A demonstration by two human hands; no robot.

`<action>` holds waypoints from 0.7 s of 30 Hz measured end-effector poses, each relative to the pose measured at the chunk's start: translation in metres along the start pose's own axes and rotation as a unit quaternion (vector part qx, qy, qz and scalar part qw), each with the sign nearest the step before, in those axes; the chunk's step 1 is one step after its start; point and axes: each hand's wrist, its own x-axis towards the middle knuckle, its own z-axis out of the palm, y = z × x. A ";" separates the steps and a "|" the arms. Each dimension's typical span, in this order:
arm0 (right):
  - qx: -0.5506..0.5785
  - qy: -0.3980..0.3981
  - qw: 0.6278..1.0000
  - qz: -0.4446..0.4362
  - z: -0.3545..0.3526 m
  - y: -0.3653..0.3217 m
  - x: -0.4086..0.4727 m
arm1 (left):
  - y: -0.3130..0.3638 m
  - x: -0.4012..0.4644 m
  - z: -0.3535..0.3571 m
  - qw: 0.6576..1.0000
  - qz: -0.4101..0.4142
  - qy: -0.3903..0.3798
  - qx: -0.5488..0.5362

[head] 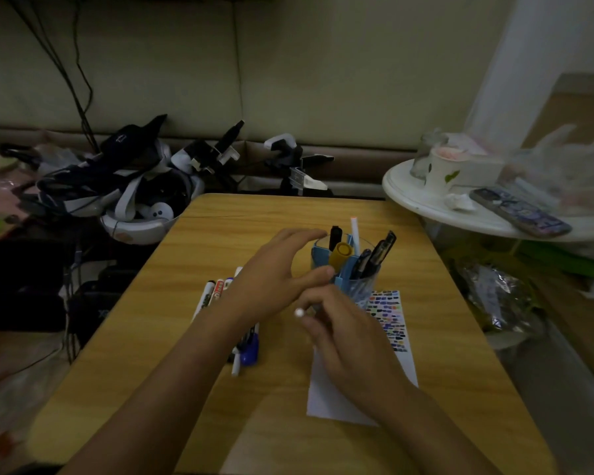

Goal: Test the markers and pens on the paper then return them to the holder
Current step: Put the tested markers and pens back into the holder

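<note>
A clear holder (364, 286) with a blue insert stands mid-table and holds several pens and markers, among them a yellow-capped marker (340, 252). My left hand (275, 275) reaches to the holder's left side with its fingers spread, the thumb touching the rim. My right hand (336, 330) pinches a pen (299, 313) whose white end points toward me; its other end is hidden by the fingers. White paper (388, 317) with many coloured test marks lies under my right hand. Several loose markers (216, 293) lie on the table under my left forearm, including a blue-capped one (249, 351).
The wooden table (220, 228) ends in a far edge beyond the holder. A round white side table (426, 200) at the right carries a cup (443, 173) and a phone (522, 212). Headsets and cables (134, 186) are piled at the left.
</note>
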 end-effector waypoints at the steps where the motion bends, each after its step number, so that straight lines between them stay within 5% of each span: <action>1: 0.009 0.019 1.000 0.011 -0.003 0.003 0.000 | 0.000 0.001 0.001 1.000 0.000 0.001 0.003; 21: 0.141 0.204 0.964 0.097 -0.051 0.008 0.007 | 0.003 0.014 0.014 0.999 -0.044 0.023 -0.002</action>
